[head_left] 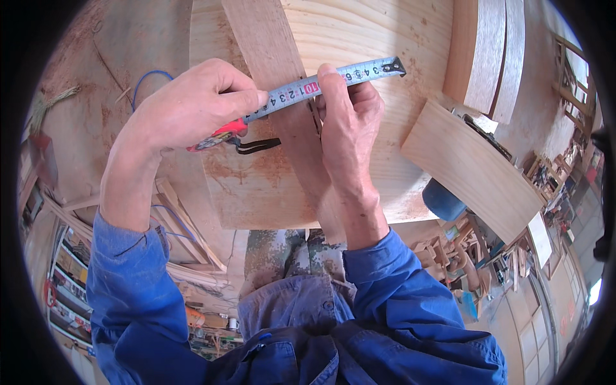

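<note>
A tape measure is drawn out across a long wooden board, its metal end hook sticking out past the board to the right. My left hand grips the red case, thumb pressed on the blade near it; a black wrist strap dangles below. Farther along the blade, my right hand pinches it between thumb and fingers, and its lower edge rests by the board. Something thin and dark shows beside the right fingers; I cannot make out what it is. The board lies on a pale wooden tabletop dusted with sawdust.
Several planks are stacked at the far right. Nearer, a wide plank overhangs the right side, with a dark metal tool on its edge and a blue round object below. Wooden frames and a blue hose lie at left.
</note>
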`<state>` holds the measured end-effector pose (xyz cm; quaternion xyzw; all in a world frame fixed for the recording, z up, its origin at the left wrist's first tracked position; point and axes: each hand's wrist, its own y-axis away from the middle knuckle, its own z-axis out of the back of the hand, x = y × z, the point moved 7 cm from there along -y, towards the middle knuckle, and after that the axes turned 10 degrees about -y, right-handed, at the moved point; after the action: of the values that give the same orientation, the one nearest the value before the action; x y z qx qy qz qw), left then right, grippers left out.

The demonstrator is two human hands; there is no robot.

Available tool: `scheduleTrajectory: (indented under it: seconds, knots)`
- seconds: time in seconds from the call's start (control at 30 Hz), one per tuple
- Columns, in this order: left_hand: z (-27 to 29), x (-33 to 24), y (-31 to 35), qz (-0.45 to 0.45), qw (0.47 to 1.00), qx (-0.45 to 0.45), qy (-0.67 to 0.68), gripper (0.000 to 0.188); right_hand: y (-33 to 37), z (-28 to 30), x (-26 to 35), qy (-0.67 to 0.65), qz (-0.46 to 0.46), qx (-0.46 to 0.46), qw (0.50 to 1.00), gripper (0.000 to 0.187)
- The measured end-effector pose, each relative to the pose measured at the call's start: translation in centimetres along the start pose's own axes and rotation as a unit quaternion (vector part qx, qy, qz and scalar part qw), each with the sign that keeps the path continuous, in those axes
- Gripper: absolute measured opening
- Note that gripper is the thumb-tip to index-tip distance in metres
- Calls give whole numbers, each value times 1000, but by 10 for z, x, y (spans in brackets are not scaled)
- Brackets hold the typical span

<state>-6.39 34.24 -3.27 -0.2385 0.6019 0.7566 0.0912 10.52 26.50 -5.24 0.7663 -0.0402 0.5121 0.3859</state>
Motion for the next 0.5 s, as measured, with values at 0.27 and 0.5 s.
scheduleTrajectory:
  seconds: [0.27,0.5]
  knots:
    - [2,-1,-5,-23,1000,16,-14,39,-1,0,-1,0,2,0,1000,33]
    - [7,-6,-5,-45,998,20,-38,43,-1,0,2,4,6,5,1000,32]
